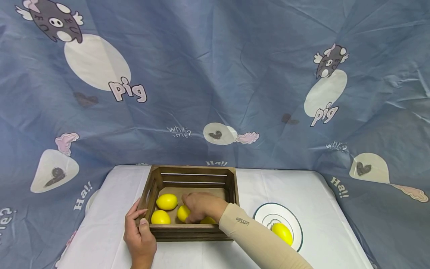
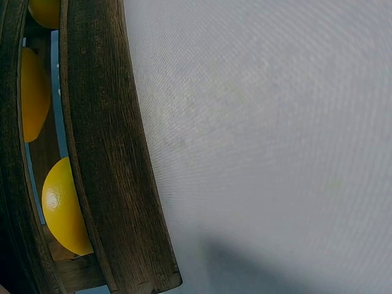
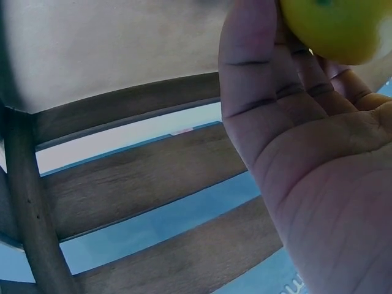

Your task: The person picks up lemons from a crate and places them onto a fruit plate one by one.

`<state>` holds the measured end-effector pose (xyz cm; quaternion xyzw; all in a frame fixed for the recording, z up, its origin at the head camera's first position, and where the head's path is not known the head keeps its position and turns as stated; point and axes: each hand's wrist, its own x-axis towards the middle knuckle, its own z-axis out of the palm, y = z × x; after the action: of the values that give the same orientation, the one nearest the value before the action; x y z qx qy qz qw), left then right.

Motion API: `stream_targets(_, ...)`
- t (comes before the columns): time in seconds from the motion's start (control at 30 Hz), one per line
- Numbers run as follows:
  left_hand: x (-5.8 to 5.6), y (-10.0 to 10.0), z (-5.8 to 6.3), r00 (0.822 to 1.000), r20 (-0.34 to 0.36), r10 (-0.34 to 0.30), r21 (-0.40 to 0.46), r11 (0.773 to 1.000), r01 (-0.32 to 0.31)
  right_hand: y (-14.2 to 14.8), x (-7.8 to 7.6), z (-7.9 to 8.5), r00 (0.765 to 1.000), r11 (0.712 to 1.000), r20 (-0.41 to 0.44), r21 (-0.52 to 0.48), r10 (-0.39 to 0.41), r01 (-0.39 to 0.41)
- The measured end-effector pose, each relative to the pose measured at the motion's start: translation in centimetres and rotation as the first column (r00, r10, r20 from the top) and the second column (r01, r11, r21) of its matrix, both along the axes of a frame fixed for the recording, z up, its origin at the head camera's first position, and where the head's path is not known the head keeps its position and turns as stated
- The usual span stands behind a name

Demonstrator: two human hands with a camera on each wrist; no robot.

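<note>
A dark wooden crate (image 1: 193, 233) with slatted sides stands on the table and holds several yellow lemons. My left hand (image 1: 139, 237) grips its front left corner, thumb against the corner and fingers along the left side. Inside the crate, my right hand (image 1: 201, 206) holds a lemon (image 1: 183, 213) between thumb and fingers; the right wrist view shows the fingers curved behind this lemon (image 3: 337, 27). Two lemons lie to the left, one behind (image 1: 167, 201) and one in front (image 1: 160, 217). Another lemon (image 1: 208, 220) is partly hidden under the right hand.
To the right of the crate, a white plate (image 1: 263, 213) with a dark rim bears one lemon (image 1: 282, 234), and the right forearm passes close in front of it. White cloth (image 1: 188, 257) covers the table. A blue printed curtain (image 1: 268, 93) hangs behind.
</note>
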<state>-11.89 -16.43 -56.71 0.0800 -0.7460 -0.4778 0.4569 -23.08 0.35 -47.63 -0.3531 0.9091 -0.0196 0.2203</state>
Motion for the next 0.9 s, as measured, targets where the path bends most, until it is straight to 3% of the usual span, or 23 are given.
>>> stream_targets(0.3,0.0,-0.09,-0.1,1.0,0.024,-0.004,-0.002,1.0,0.004,0.15,-0.29,-0.19,1.0,0.998,0.001,-0.054,0.021,-0.021)
stream_targets(0.9,-0.03,-0.15,-0.23,1.0,-0.016,-0.005,0.011,1.0,0.005,0.71,-0.92,0.47,0.999,0.979,0.002,-0.2,0.035,-0.034)
